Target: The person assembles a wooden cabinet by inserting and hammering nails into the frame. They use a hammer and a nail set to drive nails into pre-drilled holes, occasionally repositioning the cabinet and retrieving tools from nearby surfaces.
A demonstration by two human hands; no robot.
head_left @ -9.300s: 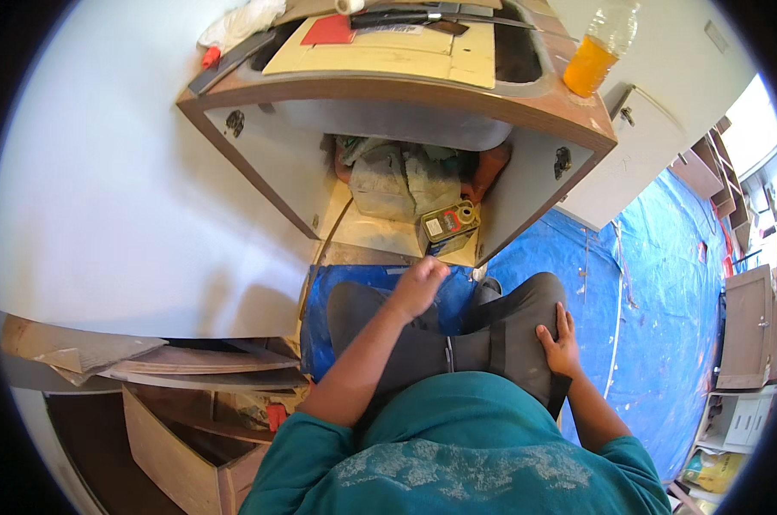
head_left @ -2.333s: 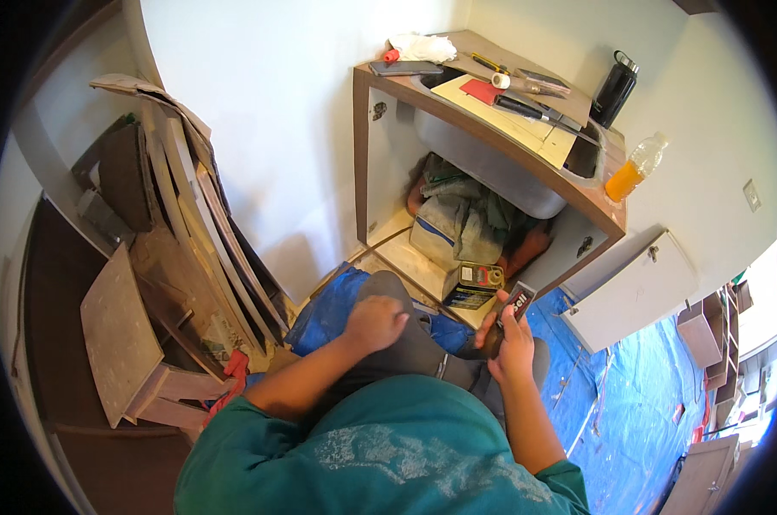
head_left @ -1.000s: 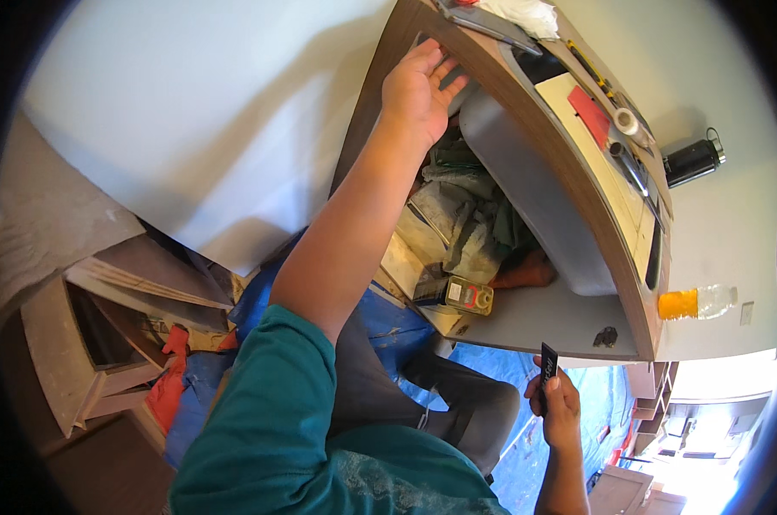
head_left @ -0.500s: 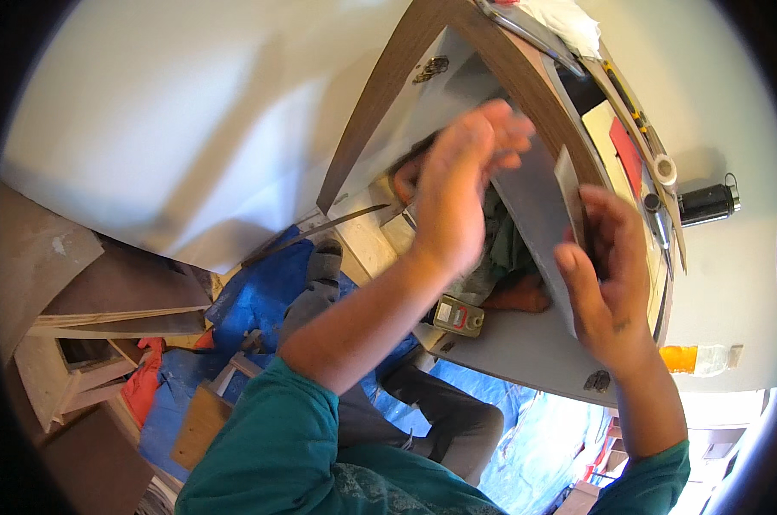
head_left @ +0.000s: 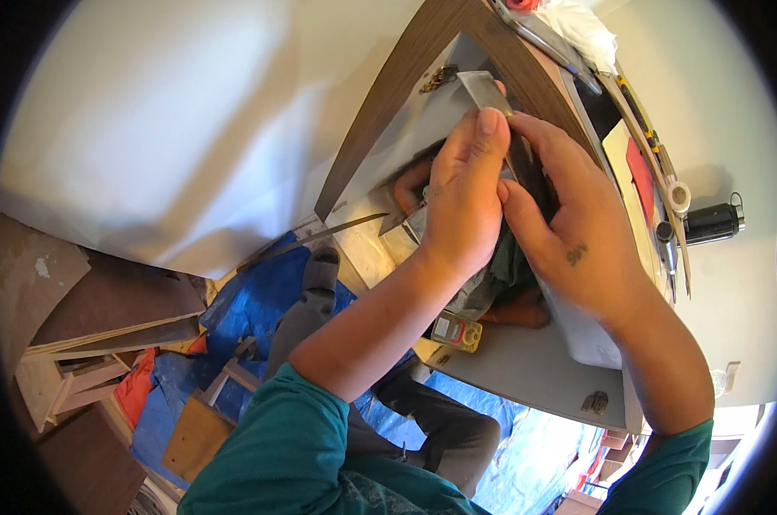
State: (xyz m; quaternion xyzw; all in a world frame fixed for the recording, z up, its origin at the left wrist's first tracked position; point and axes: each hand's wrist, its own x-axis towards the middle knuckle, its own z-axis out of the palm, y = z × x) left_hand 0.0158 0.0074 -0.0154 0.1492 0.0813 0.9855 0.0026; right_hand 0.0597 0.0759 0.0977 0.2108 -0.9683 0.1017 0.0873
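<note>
Both my hands are raised before a grey cabinet with brown wood-look trim [head_left: 534, 77]. Between them is a flat, blade-like strip [head_left: 484, 89] with a pale grey, slanted end and a darker length below. My left hand [head_left: 465, 193] is closed on it near that end, thumb on the near face and a fingertip showing behind. Lower down, my right hand [head_left: 577, 227] grips the strip, fingers along its far side and thumb toward my left hand. My palms hide part of it. Beyond my wrists, a co-worker's forearm [head_left: 517, 311] reaches inside the cabinet.
A yellow-and-grey boxy device [head_left: 457, 332] sits by the co-worker's arm. Grey-trousered legs [head_left: 440, 421] rest over a blue tarp [head_left: 268, 292]. Wood boards [head_left: 122, 300] stack at left. A black bottle [head_left: 714, 223] and hand tools [head_left: 635, 112] lie along the cabinet's right side.
My left hand has come in from beside the strip and closed on it. My right hand has moved up and left with the strip, whose end now points up-left.
</note>
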